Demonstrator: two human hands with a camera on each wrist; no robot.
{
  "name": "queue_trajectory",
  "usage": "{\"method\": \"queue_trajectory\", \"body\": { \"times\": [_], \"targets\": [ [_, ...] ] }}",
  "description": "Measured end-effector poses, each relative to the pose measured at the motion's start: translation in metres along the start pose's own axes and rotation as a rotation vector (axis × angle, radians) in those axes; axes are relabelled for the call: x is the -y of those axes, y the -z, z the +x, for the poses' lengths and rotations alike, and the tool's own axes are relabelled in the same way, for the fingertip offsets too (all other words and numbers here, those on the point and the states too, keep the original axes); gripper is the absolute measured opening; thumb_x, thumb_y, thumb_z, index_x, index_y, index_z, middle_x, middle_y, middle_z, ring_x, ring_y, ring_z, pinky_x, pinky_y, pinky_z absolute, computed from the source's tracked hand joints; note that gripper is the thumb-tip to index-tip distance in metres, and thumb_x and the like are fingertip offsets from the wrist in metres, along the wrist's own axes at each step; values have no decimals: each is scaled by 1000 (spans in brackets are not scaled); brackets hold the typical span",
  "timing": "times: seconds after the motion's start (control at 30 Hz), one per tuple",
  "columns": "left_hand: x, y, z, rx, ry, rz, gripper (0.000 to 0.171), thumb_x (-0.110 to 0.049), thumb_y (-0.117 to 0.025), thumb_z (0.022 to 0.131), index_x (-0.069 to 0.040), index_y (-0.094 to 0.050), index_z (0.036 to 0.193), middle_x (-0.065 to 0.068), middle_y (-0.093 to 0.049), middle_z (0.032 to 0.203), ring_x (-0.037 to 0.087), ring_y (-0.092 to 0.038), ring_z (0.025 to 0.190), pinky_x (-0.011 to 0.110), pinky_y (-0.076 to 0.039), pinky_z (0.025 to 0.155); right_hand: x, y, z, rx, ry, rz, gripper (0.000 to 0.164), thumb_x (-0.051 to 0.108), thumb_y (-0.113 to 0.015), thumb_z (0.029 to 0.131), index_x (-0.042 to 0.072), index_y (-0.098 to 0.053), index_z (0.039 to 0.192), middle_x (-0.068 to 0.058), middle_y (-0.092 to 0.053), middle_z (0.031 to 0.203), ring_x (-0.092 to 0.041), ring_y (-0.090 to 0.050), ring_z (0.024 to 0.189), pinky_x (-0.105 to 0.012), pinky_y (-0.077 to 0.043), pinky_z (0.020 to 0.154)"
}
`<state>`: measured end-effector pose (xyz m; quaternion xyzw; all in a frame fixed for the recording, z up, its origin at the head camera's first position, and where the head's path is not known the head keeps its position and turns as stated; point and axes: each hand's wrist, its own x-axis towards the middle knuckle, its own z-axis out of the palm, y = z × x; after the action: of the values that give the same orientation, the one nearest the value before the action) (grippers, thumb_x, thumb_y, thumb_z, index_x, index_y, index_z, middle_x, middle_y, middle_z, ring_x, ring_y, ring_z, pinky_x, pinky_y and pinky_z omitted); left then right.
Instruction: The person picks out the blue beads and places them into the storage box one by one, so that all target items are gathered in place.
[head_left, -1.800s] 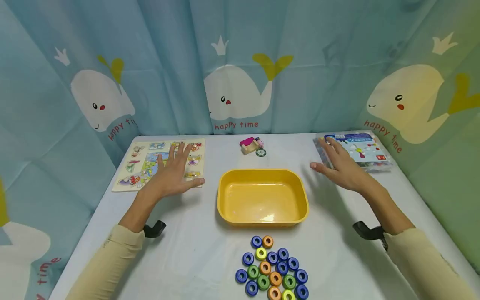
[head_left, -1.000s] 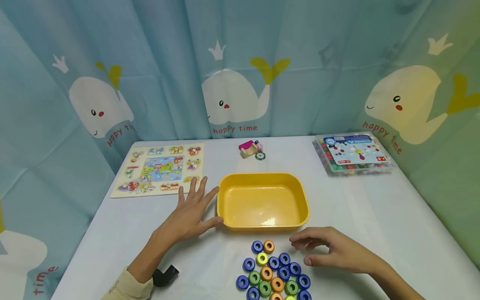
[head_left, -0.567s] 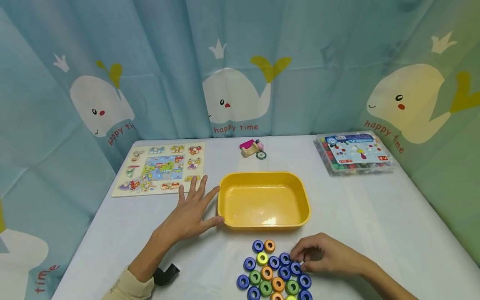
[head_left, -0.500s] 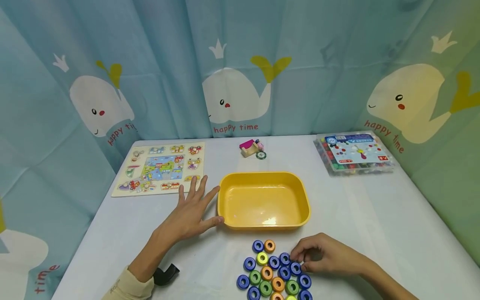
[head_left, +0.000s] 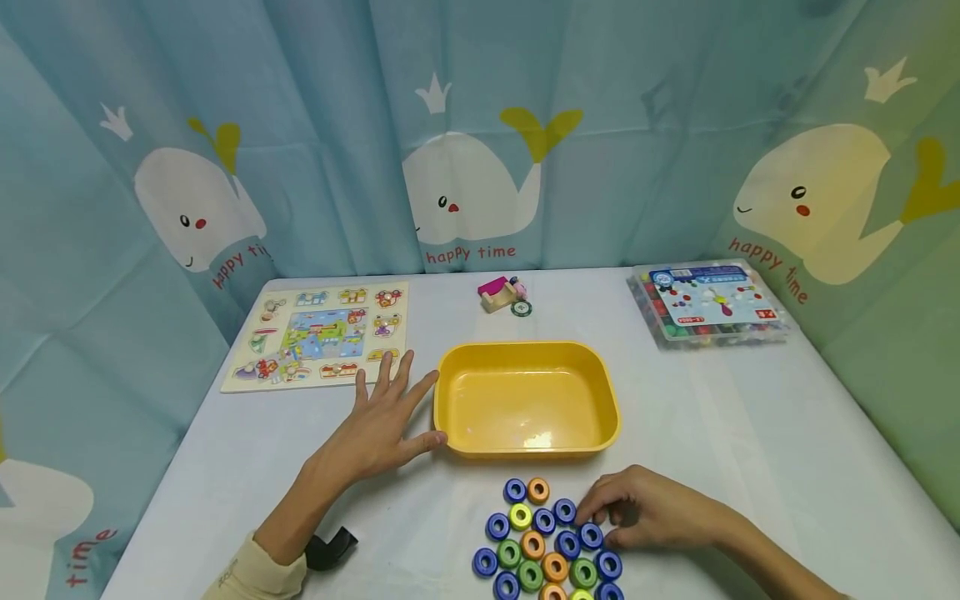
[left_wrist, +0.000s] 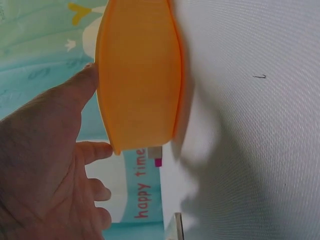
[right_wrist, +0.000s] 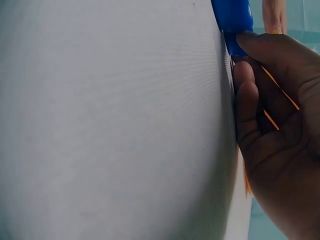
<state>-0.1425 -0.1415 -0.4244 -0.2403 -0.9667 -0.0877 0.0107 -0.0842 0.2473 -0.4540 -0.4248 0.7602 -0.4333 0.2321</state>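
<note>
On the white table stands a yellow tray (head_left: 527, 400). My left hand (head_left: 382, 429) is beside its left end, fingers spread, with the thumb and index fingertips at the rim; the left wrist view shows these fingertips at the edge of the tray (left_wrist: 140, 75) too. Below the tray lies a cluster of small rings in blue, orange, green and yellow. At the cluster's right side my right hand (head_left: 652, 508) pinches a blue ring (head_left: 591, 536) between thumb and fingers. The right wrist view has the thumb on a blue ring (right_wrist: 235, 22), low at the table surface.
A wooden puzzle board (head_left: 322, 333) lies at the back left. Behind the tray sits a small toy (head_left: 497, 296) with a dark round chip (head_left: 521, 308). A clear plastic box (head_left: 708, 304) of colourful pieces is at the back right. Whale-print curtains surround the table.
Both hands have come down from above the puzzle board and the box, the left to the tray's rim, the right to a blue ring. Lately a couple of neighbouring rings have shifted slightly left.
</note>
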Motion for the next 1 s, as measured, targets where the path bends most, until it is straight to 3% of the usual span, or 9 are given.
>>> {"method": "queue_trajectory", "body": {
  "times": [0.33,0.67,0.8,1.0],
  "targets": [
    [-1,0,0,3,9,-21,85,-75,-41,80,-30,-22,149,9,2,155,33,11,138,66,0,101,-1,0,1,-3,30,-39,34,14,-76,76,25,-67,107,11,-63,93,-8,-57,76,-20,-47,60],
    [0,-2,0,15,6,-34,84,-75,-41,80,-31,-20,149,10,0,155,35,10,138,66,0,101,2,1,-3,-9,-33,10,34,11,-78,73,24,-68,103,8,-64,93,-12,-58,77,-24,-50,64],
    [1,-2,-2,19,12,-37,84,-76,-40,80,-32,-18,149,10,1,155,33,13,138,66,0,101,16,7,0,19,3,17,37,5,-77,72,22,-68,103,8,-65,97,-14,-59,80,-27,-51,68],
    [0,-1,-2,24,15,-51,83,-74,-41,81,-33,-18,149,9,1,155,30,16,137,65,2,101,57,29,14,51,35,19,32,9,-75,78,23,-67,106,9,-64,100,-16,-58,84,-29,-51,72]
  ]
}}
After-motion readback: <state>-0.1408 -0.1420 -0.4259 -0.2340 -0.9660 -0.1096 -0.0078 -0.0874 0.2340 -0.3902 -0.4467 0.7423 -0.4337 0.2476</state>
